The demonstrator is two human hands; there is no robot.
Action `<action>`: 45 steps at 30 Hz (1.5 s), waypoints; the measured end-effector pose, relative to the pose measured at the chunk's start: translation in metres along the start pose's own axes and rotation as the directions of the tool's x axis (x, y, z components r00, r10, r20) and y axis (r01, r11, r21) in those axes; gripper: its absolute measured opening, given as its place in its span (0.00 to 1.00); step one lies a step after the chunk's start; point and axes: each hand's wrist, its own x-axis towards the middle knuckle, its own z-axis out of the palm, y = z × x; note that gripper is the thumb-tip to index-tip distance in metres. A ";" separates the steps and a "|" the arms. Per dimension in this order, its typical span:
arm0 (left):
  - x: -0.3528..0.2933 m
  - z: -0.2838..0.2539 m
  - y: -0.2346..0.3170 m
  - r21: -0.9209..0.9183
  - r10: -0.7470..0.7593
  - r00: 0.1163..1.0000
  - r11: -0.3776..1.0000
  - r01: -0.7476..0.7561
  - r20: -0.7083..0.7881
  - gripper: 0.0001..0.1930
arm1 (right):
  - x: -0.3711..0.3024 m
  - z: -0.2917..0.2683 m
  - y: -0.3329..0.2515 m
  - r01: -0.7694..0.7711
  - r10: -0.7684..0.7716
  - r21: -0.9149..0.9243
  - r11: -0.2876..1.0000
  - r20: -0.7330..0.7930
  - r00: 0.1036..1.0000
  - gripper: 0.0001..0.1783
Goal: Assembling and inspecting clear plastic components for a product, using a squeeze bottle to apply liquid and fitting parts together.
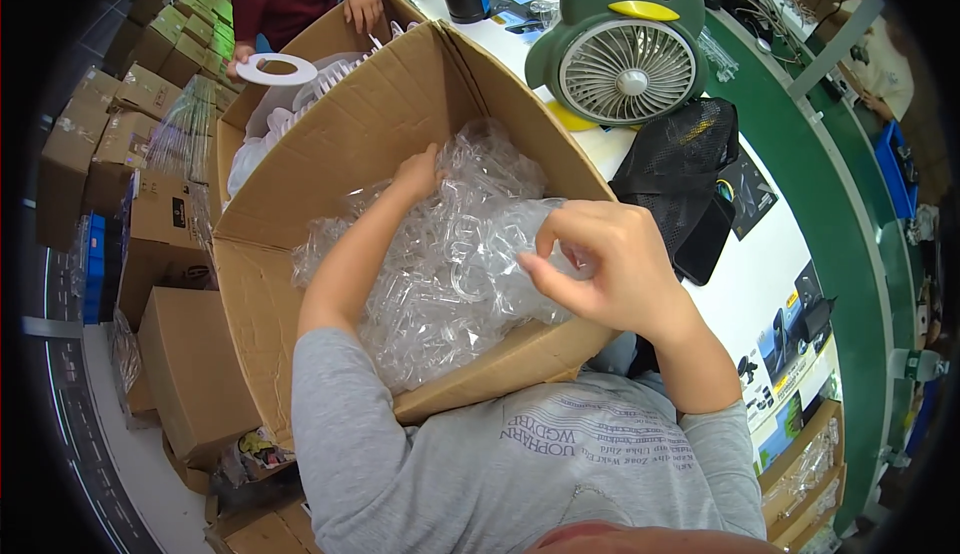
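Clear plastic parts (440, 274) bagged inside the open cardboard box (380, 114)

One small clear piece is pinched between right hand (600, 269) fingertips; the left hand (418, 172) is buried, grip unseen. Tangled pieces are best lifted singly.

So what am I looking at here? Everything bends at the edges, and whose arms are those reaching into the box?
There is no machine here. A person wears a wide-angle camera on the head, looking down, which is why straight edges curve. The two bare arms are that person's own. The left hand is plunged into a big cardboard box full of clear plastic parts in bags. The right hand pinches the clear plastic at the box's edge. On the white table beside it stand a green penguin-shaped fan and a black mesh bag. At the top, another person's hand holds a white ring.
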 end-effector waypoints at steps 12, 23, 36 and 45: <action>-0.030 -0.129 -0.012 -0.744 0.099 0.927 0.569 -0.351 -0.362 0.12 | 0.003 0.007 -0.002 -0.079 0.077 -0.115 0.990 -0.028 0.997 0.12; -0.090 -0.184 0.068 -0.914 -0.051 0.956 0.314 -0.258 -0.288 0.10 | 0.000 0.015 0.003 0.094 -0.119 -0.278 0.956 -0.077 0.990 0.08; -0.113 -0.179 0.086 -0.905 -0.050 0.995 -0.412 -0.104 -0.091 0.14 | 0.024 0.028 -0.020 0.143 -0.174 -0.451 0.881 -0.027 0.984 0.15; -0.139 -0.185 0.111 -0.922 0.059 0.998 -0.387 -0.003 -0.028 0.15 | 0.041 0.033 -0.008 0.235 -0.355 -0.465 0.854 -0.189 0.915 0.08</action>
